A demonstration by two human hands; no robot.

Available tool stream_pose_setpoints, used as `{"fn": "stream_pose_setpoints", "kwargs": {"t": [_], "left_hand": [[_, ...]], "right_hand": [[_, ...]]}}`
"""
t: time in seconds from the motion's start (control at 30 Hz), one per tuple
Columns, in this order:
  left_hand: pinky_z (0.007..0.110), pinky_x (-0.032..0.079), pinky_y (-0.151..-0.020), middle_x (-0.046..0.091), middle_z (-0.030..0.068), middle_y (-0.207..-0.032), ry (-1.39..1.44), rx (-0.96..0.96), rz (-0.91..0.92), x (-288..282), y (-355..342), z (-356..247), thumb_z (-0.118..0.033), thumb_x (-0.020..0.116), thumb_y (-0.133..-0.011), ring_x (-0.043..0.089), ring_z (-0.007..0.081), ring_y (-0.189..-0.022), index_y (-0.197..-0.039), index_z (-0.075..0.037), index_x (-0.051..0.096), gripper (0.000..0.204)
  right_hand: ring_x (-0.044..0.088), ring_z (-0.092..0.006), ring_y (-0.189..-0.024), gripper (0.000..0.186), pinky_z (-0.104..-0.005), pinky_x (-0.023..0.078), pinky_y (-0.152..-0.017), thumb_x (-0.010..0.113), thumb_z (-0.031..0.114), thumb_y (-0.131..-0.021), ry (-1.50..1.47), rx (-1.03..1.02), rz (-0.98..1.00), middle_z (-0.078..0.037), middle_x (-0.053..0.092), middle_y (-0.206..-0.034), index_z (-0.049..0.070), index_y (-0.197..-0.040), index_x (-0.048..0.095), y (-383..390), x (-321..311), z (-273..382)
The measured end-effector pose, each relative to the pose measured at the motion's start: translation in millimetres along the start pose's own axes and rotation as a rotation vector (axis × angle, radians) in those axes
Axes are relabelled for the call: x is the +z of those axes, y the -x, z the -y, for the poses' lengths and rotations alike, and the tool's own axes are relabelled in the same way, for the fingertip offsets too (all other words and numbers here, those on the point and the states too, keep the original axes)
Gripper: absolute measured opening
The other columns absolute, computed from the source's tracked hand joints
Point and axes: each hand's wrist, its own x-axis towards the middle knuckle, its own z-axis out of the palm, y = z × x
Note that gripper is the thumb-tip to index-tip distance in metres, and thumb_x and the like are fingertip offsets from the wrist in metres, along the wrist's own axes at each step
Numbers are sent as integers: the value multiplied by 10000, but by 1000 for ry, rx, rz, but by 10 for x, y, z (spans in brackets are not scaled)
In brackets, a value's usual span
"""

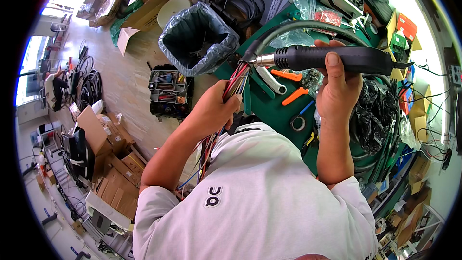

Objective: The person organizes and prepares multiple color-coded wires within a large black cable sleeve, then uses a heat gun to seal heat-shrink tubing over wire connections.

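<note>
My left hand [214, 108] is closed around a bundle of thin coloured wires [238, 78], red, white and blue among them. The wires fan out of the end of a thick black cable [288, 25] that arches over the table, and their loose ends hang below my hand. In my right hand [337, 89] is a black hot air gun [308, 58], gripped with the thumb along its body. Its metal nozzle [263, 60] points left, right at the place where the wires leave the black sheath; whether it touches cannot be made out.
Under my hands lies a green work mat [260, 103] with orange-handled pliers [294, 96] and a tape roll [298, 123]. A lined bin [178, 43] and an open toolbox [168, 106] stand at the left. At the right sit a black plastic bag [375, 115] and coiled cables.
</note>
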Motion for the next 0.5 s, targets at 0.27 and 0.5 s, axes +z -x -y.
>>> {"fn": "stream_pose_setpoints", "kwargs": {"t": [0.27, 0.5], "left_hand": [[248, 435, -444, 531, 67, -683, -6, -8, 9, -6, -9, 15, -152, 498, -878, 504, 101, -477, -1005, 29, 463, 223], [250, 436, -444, 524, 63, -676, -12, -1, 4, -7, -16, 19, -149, 498, -876, 503, 106, -476, -979, 33, 462, 212]], "right_hand": [[612, -249, -963, 373, -317, 557, -743, 649, 192, -823, 5, -1, -1, -118, 570, -1024, -58, -1060, 503, 1, 24, 16], [614, -246, -958, 360, -312, 557, -739, 645, 188, -826, -5, -35, -10, -116, 576, -1013, -54, -1056, 508, -6, 44, 7]]}}
